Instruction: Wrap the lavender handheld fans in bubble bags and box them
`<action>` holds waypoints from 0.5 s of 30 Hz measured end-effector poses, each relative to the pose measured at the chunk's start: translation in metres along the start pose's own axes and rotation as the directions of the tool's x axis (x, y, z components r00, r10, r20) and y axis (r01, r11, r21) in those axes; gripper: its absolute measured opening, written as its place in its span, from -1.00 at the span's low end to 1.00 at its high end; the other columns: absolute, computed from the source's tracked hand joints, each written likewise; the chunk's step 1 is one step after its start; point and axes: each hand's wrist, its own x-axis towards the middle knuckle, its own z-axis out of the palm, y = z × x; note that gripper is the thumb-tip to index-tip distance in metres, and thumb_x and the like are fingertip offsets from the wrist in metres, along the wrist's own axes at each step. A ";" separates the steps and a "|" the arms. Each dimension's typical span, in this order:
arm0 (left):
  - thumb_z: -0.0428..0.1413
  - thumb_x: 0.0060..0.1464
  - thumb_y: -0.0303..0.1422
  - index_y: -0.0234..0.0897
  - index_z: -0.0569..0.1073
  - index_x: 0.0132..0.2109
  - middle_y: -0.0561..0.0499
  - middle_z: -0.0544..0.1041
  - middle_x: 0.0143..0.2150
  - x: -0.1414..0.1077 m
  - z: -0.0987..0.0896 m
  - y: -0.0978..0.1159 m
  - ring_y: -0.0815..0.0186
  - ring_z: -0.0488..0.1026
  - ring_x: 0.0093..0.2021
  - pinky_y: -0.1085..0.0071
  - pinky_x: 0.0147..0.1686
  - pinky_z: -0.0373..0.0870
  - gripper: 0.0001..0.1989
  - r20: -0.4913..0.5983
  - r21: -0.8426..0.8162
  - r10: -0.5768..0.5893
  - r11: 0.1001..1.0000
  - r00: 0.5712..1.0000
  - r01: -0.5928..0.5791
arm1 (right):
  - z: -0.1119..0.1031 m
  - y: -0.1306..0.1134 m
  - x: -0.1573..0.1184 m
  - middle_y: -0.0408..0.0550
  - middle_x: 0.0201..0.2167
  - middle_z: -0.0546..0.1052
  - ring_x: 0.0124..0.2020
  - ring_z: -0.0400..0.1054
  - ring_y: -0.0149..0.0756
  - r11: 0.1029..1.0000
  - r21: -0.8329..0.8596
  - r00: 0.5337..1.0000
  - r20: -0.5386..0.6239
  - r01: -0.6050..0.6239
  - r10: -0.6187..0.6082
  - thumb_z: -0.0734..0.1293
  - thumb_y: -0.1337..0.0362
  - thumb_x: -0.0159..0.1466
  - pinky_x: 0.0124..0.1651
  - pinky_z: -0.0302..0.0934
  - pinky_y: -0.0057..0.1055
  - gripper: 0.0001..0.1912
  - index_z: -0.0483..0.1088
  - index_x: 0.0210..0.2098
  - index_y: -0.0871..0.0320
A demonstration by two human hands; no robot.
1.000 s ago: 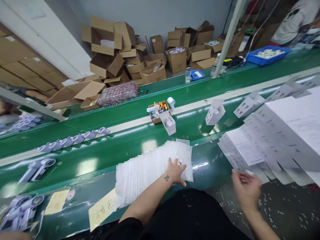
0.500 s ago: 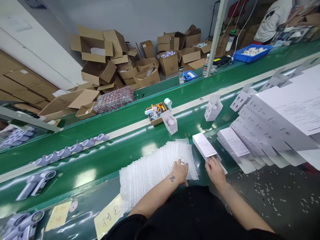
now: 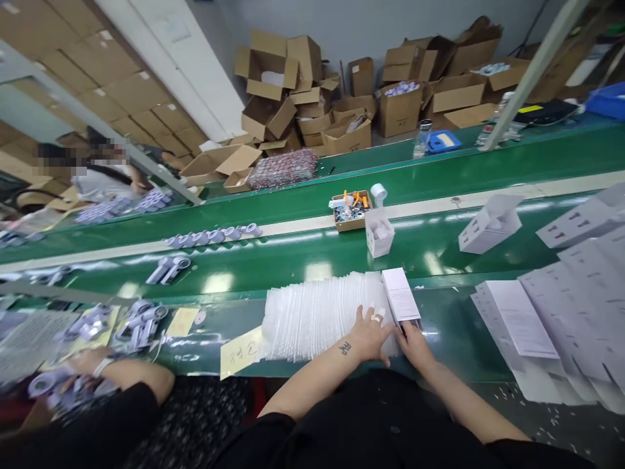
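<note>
My left hand [image 3: 372, 333] lies on the right end of a fanned row of clear bubble bags [image 3: 312, 319], its fingers spread and a ring on one of them. Just to its right, my right hand [image 3: 414, 345] grips the near end of a long white box [image 3: 400, 294] with printed text on top. The box lies against the last bags, and the near end looks dark. A yellow paper with handwriting [image 3: 241, 352] sits at the left end of the bags.
White boxes [image 3: 522, 319] stand stacked at right. An open white box [image 3: 379, 236] and a carton of small parts [image 3: 350, 212] stand ahead. Purple-grey devices [image 3: 168, 268] lie left, near a co-worker's arm [image 3: 129, 374]. Cardboard boxes [image 3: 400, 107] are piled behind the green belt.
The view has swung left, bringing a co-worker's arm into sight. My right hand has brought the white box leftward, up against the bubble bags and close to my left hand.
</note>
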 end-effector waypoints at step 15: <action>0.12 0.03 -0.13 -0.14 0.36 0.04 -0.14 0.31 0.12 -0.152 0.051 -0.008 0.02 0.10 0.20 -0.03 0.18 -0.06 -0.57 -0.302 -0.388 -0.746 0.665 0.593 0.638 | -0.021 -0.054 0.017 0.22 0.29 -0.12 0.27 -0.28 0.34 0.736 -0.097 0.720 0.330 0.670 -0.611 0.40 0.27 -0.04 0.13 0.02 0.12 -0.43 0.30 -0.02 0.18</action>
